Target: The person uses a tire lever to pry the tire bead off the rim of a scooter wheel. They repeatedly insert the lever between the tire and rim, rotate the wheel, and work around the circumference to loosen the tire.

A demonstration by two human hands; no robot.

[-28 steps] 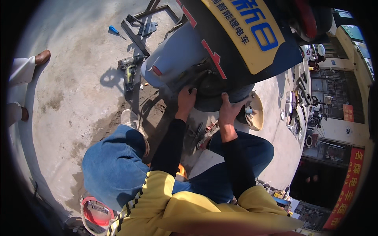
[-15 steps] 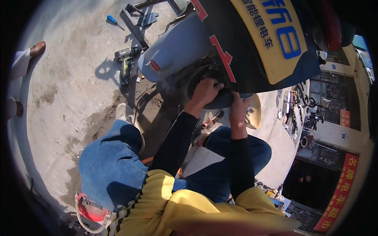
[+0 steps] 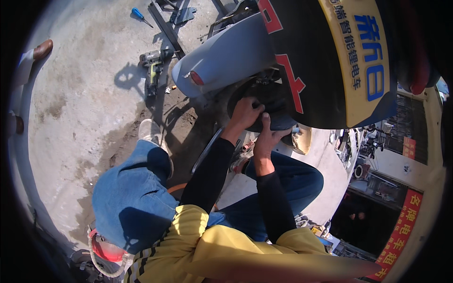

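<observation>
Both hands are at the edge of a black tyre [image 3: 278, 106], just below a grey-blue mudguard [image 3: 226, 54] with a red reflector [image 3: 196, 78]. My left hand [image 3: 246, 114] is closed, its curled fingers and thumb gripping the tyre's near edge. Close to its right, my right hand [image 3: 270, 137] wraps the same edge, thumb raised on top and fingers partly hidden beneath. Beside the wheel, a large black scooter panel [image 3: 321, 80] with red markings carries a yellow plate [image 3: 361, 70]. Whether a small part sits between the fingers cannot be seen.
A power drill [image 3: 152, 70] and a blue-handled screwdriver [image 3: 139, 15] lie on the concrete by a metal frame [image 3: 167, 28]. Behind my right hand stands a pale yellow basin [image 3: 303, 140]. A red container [image 3: 107, 247] is at lower left. Another person's shoe [image 3: 43, 49] shows far left.
My right hand has shifted left along the tyre edge, closer to my left hand, and its thumb now shows on top. The scooter appears farther right and lower in view.
</observation>
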